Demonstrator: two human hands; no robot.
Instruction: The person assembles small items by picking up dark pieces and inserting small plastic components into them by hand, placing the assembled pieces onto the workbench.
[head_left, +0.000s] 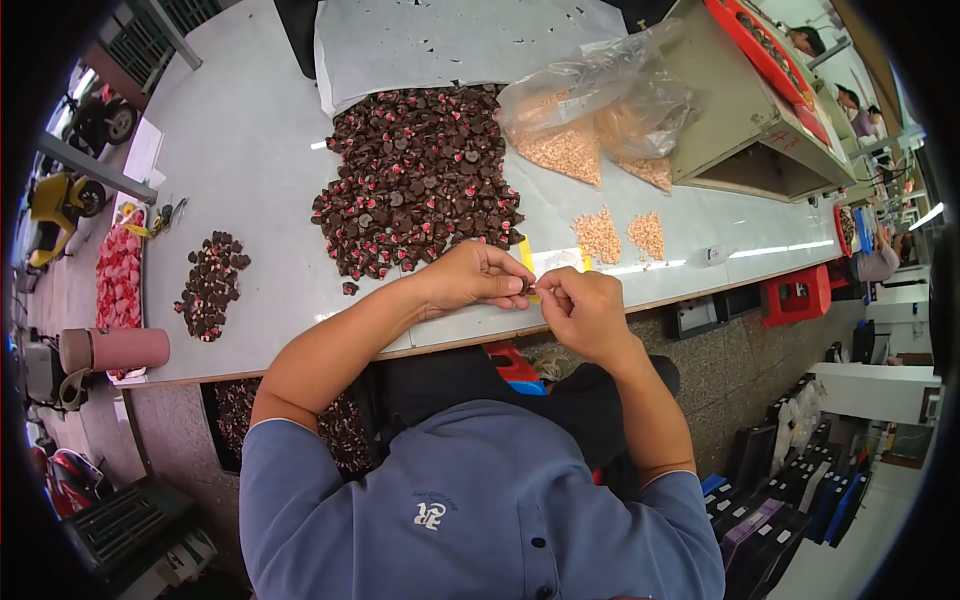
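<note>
Brown piece (525, 287) (just one) pinched by left hand (458, 279); right hand (588, 307), grip pressed together, near two beige piles (598, 238).

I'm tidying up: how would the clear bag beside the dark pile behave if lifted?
The clear bag would likely flop, its film being thin and crumpled. The tan pieces inside look loose and small, so its weight would probably shift.

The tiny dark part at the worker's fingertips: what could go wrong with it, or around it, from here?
The tiny dark part might slip, as the left hand holds it only near the fingertips. The loose beige pieces lie close beyond the right hand, so a stray brush could scatter them. The pink bottle, near the table's corner, could get knocked off.
</note>
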